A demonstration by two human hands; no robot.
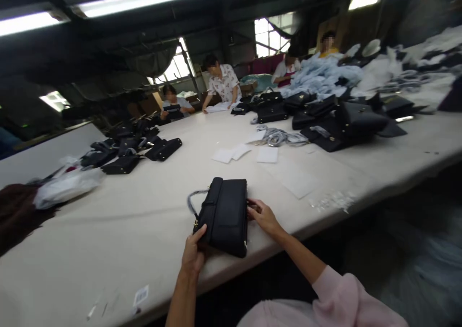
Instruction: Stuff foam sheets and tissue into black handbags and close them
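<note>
A small black handbag (226, 214) lies flat on the long white table (144, 231) right in front of me. A wrapped chain strap (192, 199) loops out from its left side. My left hand (194, 252) grips the bag's near left corner, thumb on top. My right hand (263, 215) rests against the bag's right edge, fingers curled on it.
Piles of black handbags lie at the left (126, 154) and far right (335, 118). White paper sheets (245, 153) and wrapped chains (277, 137) sit mid-table. A white plastic bag (67, 185) lies at the left. Several people work at the far end. A barcode label (140, 296) lies near the table's edge.
</note>
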